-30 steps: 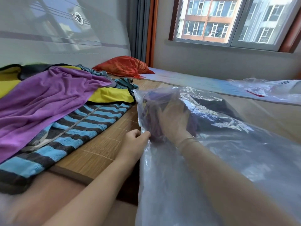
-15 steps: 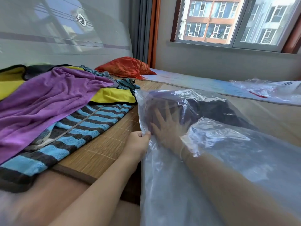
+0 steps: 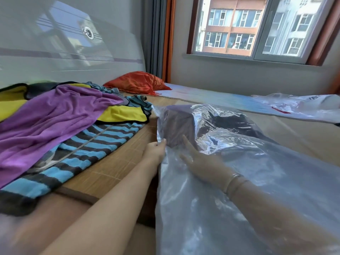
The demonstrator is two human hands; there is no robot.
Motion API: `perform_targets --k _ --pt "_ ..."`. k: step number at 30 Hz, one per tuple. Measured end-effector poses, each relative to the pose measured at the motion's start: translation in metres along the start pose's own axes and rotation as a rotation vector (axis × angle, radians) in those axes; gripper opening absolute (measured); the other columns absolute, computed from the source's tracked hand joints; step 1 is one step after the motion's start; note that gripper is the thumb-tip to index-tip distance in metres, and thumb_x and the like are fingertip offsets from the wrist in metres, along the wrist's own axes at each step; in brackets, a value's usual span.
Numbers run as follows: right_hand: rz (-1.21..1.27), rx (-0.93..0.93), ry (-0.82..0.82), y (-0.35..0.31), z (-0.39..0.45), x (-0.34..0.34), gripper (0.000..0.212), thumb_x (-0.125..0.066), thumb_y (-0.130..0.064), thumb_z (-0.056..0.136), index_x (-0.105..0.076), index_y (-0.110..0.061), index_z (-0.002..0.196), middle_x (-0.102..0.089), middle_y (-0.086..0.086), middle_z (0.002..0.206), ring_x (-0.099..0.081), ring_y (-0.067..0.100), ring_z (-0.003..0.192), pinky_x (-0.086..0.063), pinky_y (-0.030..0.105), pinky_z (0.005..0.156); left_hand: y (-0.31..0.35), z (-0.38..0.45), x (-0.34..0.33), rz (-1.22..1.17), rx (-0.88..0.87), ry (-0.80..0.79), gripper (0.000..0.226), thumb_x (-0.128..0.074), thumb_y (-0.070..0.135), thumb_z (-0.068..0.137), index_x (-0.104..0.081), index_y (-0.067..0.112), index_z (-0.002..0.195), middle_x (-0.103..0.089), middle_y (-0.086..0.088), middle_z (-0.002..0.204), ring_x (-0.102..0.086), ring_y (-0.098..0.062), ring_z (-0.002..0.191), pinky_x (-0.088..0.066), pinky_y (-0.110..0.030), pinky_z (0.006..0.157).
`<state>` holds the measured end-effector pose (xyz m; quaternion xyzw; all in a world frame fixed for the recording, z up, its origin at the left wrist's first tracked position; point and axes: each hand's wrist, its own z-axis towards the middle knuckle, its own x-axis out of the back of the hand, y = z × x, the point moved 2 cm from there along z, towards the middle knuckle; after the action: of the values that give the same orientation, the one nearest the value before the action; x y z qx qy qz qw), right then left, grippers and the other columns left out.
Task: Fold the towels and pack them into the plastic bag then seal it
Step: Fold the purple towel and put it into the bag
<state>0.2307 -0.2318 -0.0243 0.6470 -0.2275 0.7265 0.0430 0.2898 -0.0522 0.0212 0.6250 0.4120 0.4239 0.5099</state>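
A large clear plastic bag (image 3: 257, 181) lies on the bed in front of me. At its far end sit a folded purple towel (image 3: 179, 124) and a darker folded towel (image 3: 237, 124). My left hand (image 3: 154, 151) pinches the bag's left edge. Inside the bag, my right hand (image 3: 200, 162) lies with its fingers straight, just short of the purple towel, seen through the plastic. To the left, unfolded towels are heaped: a purple one (image 3: 55, 122), a yellow one (image 3: 121, 115) and a blue-and-black striped one (image 3: 88, 150).
A bamboo mat (image 3: 117, 162) covers the bed. An orange pillow (image 3: 138, 82) lies by the headboard (image 3: 64, 52). Another plastic bag (image 3: 303, 105) rests at the far right under the window (image 3: 257, 28).
My right hand has drawn back inside the bag, off the purple towel and toward me. My left hand has kept its pinch on the bag's edge.
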Motion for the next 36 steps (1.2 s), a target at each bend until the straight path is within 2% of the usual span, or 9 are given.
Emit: perform_targets --k 2,4,9,12,15,20,27,32,36 --pt "-0.192 0.140 -0.081 -0.036 -0.070 0.039 0.084 0.003 -0.078 0.080 -0.003 -0.037 0.153 -0.013 0.012 0.160 -0.020 0.037 0.144 -0.017 0.063 0.110 0.002 -0.018 0.009 -0.030 0.043 0.023 0.038 -0.055 0.040 0.095 -0.049 0.013 0.068 -0.056 -0.008 0.075 -0.052 -0.022 0.068 -0.042 -0.031 0.069" --pt "-0.244 0.149 -0.024 -0.040 -0.113 0.048 0.064 -0.009 -0.065 0.094 0.008 -0.041 0.151 0.010 -0.004 0.162 0.006 0.027 0.149 -0.002 0.061 0.114 0.000 -0.042 0.018 -0.091 0.085 0.021 0.033 -0.059 0.041 0.092 -0.053 0.011 0.083 -0.063 -0.010 0.089 -0.059 -0.025 0.081 -0.048 -0.035 0.075" --pt "-0.250 0.123 0.002 -0.033 -0.202 0.038 0.078 0.009 -0.074 0.083 0.006 -0.039 0.152 0.015 -0.006 0.161 0.010 0.020 0.149 -0.003 0.050 0.120 -0.014 -0.116 0.044 -0.242 0.089 0.057 0.017 -0.055 0.023 0.097 -0.049 0.007 0.092 -0.062 -0.012 0.103 -0.062 -0.019 0.081 -0.052 -0.028 0.062" --pt "-0.322 0.210 0.044 -0.031 -0.263 0.041 0.089 0.008 -0.059 0.077 -0.020 -0.023 0.154 -0.013 0.011 0.161 -0.019 0.030 0.147 -0.031 0.046 0.113 -0.028 -0.158 0.058 -0.266 0.034 0.084 0.011 -0.053 0.017 0.098 -0.049 0.006 0.099 -0.060 -0.014 0.109 -0.063 -0.021 0.087 -0.055 -0.030 0.069" --pt "-0.299 0.307 0.436 -0.034 -0.323 0.058 0.048 -0.029 -0.036 0.088 -0.070 -0.014 0.100 -0.071 0.009 0.100 -0.067 0.026 0.088 -0.055 0.031 0.065 -0.038 -0.196 0.066 -0.241 -0.004 0.054 0.006 -0.052 0.012 0.096 -0.050 0.010 0.092 -0.065 -0.011 0.101 -0.065 -0.019 0.080 -0.055 -0.036 0.078" --pt "-0.261 0.339 0.553 -0.051 -0.361 0.075 0.031 -0.037 -0.032 0.087 -0.055 -0.016 0.067 -0.054 -0.004 0.067 -0.057 0.019 0.067 -0.041 0.028 0.044 -0.047 -0.230 0.082 -0.228 -0.100 0.080 0.006 -0.052 0.011 0.096 -0.052 0.014 0.091 -0.067 -0.012 0.107 -0.066 -0.018 0.085 -0.055 -0.032 0.072" --pt "-0.088 0.474 0.559 -0.148 -0.320 0.083 0.026 -0.038 -0.033 0.087 -0.047 -0.019 0.067 -0.051 -0.005 0.066 -0.044 0.017 0.063 -0.036 0.031 0.052 -0.051 -0.221 0.135 -0.020 -0.308 0.255 0.009 -0.054 0.010 0.092 -0.057 0.016 0.087 -0.072 -0.002 0.089 -0.063 -0.015 0.072 -0.050 -0.030 0.067" --pt "0.207 0.475 0.367 -0.233 -0.226 0.060 0.012 -0.051 -0.021 0.087 -0.058 -0.019 0.078 -0.063 -0.004 0.077 -0.057 0.017 0.070 -0.049 0.038 0.065 -0.049 -0.192 0.194 0.085 -0.397 0.535 0.003 -0.056 0.012 0.090 -0.060 0.012 0.090 -0.065 0.002 0.087 -0.059 -0.014 0.078 -0.042 -0.026 0.073" --pt "0.410 0.439 0.142 -0.292 -0.147 0.024 0.023 -0.052 -0.011 0.086 -0.066 -0.018 0.102 -0.068 0.003 0.102 -0.059 0.019 0.096 -0.044 0.028 0.080 -0.054 -0.168 0.230 0.221 -0.444 0.685 0.008 -0.057 0.013 0.087 -0.056 0.017 0.093 -0.064 -0.003 0.097 -0.059 -0.027 0.091 -0.048 -0.041 0.087"
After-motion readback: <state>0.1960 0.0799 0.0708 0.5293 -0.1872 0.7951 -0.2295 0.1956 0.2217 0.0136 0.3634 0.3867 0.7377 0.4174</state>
